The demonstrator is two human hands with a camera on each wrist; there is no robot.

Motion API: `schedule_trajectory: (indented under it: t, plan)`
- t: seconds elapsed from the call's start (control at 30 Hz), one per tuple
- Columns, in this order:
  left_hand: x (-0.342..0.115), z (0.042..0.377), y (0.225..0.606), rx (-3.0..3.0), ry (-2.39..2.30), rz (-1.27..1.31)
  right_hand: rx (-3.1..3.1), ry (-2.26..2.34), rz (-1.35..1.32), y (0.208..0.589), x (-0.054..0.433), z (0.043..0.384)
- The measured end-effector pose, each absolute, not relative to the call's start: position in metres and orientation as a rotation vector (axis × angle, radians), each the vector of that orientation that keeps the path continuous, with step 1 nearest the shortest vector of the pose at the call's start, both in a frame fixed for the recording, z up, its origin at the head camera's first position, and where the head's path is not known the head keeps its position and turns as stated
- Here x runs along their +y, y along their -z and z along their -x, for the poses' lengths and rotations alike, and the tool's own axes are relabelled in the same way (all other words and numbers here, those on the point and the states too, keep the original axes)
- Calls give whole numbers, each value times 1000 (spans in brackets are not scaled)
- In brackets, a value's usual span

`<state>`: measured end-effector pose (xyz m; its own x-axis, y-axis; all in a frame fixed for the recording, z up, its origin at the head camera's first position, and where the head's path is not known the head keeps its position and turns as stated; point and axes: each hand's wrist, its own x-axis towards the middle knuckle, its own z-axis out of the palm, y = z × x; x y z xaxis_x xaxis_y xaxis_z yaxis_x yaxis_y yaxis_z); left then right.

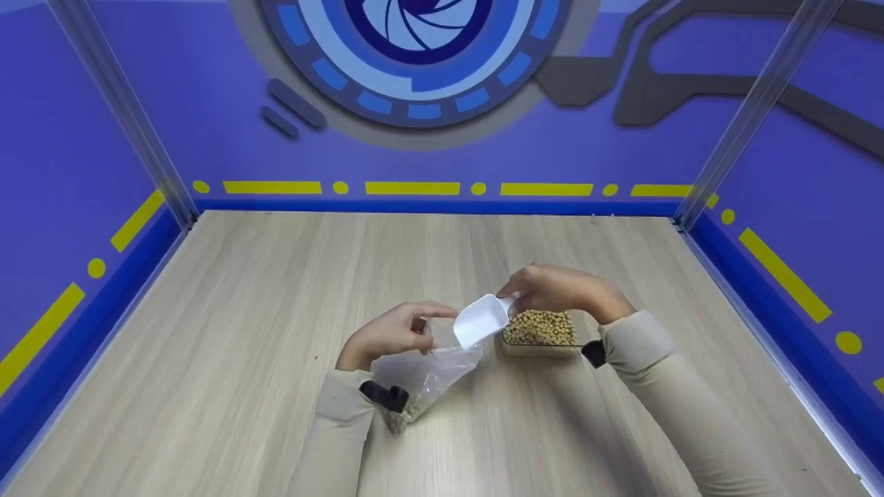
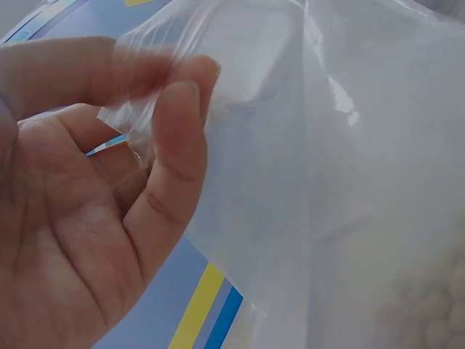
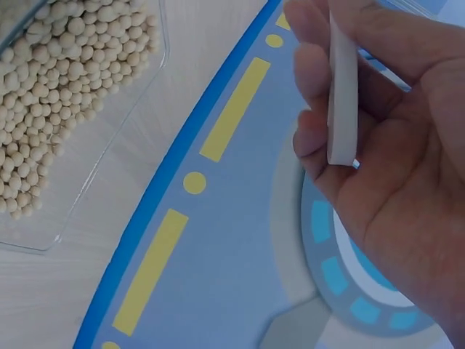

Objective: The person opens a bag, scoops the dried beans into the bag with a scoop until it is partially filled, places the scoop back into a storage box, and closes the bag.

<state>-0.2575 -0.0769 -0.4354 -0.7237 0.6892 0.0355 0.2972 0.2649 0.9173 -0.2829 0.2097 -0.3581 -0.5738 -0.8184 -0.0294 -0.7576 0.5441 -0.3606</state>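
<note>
My left hand pinches the top edge of a clear plastic bag between thumb and fingers. Soybeans lie in the bottom of the bag. The right hand grips the handle of a white scoop, whose blade tilts down toward the bag's mouth. No beans show on the part of the blade facing the head camera. In the right wrist view the scoop's handle sits between thumb and curled fingers. Below the right hand stands a clear rectangular container of soybeans.
The wood-grain table carries the bag and the container. A blue wall with yellow marks borders its back, with more panels on the left and right. The container stands just right of the bag.
</note>
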Motion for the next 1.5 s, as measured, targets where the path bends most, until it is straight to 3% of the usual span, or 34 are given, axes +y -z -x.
schedule_trajectory:
  t: [0.67,1.03,1.5]
  plan:
    - [-79,259,442,2168,-1430,-928,2731,815,960,383,278,288]
    - [-79,260,443,2188,-1411,-923,2807,677,896,385,316,290]
    - [-81,258,443,2136,-1461,-948,2857,439,856,372,328,282]
